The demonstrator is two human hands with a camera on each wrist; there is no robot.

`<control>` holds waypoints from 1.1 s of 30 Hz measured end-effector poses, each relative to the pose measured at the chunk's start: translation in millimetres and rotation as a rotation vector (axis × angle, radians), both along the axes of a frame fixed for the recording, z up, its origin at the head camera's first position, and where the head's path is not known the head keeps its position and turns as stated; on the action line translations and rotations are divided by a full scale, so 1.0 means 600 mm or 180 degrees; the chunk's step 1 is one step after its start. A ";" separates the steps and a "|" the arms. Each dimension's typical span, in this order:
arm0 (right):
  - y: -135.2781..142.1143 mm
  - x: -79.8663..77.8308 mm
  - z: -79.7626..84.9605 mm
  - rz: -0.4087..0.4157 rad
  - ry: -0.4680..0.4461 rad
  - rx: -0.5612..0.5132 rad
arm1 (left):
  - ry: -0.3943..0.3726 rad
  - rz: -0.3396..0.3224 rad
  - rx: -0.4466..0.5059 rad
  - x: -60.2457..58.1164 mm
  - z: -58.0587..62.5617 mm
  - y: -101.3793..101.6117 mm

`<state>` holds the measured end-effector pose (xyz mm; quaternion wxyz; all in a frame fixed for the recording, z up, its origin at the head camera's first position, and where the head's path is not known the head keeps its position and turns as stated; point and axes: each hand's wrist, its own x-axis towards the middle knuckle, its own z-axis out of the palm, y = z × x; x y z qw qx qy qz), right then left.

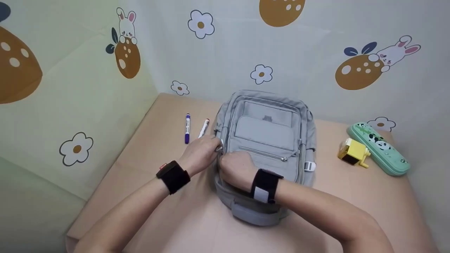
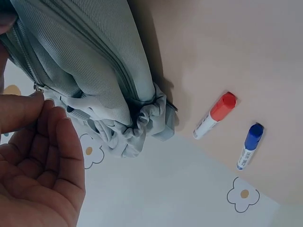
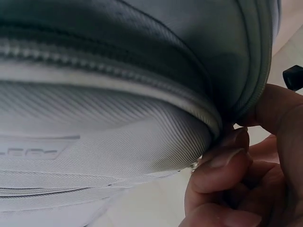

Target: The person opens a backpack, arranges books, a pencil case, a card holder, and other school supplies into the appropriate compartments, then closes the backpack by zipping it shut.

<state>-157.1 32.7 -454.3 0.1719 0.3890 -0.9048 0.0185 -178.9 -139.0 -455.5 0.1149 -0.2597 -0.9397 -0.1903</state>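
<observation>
A grey backpack (image 1: 265, 128) lies on its back with its front pockets up. At its left side, my left hand (image 1: 201, 151) pinches a small zipper pull (image 2: 39, 88) between thumb and fingertips. Just nearer, my right hand (image 1: 239, 169) grips the bag's edge beside the zipper. In the right wrist view, the zipper teeth (image 3: 94, 66) run along a gap in the bag, and the fingers of my right hand (image 3: 236, 184) hold the fabric at its corner. My right hand hides part of the side seam in the head view.
Left of the backpack lie a blue marker (image 1: 187, 128) and a red marker (image 1: 204, 128). On the right are a yellow pencil sharpener (image 1: 352, 153) with a crank and a green panda pencil case (image 1: 379, 147). Patterned cloth (image 1: 228, 52) hangs behind the table (image 1: 140, 175).
</observation>
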 end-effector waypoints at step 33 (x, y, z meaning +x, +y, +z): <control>0.001 0.009 -0.011 0.0008 -0.0109 0.0330 | -0.0154 0.0345 -0.0153 -0.132 -0.005 0.027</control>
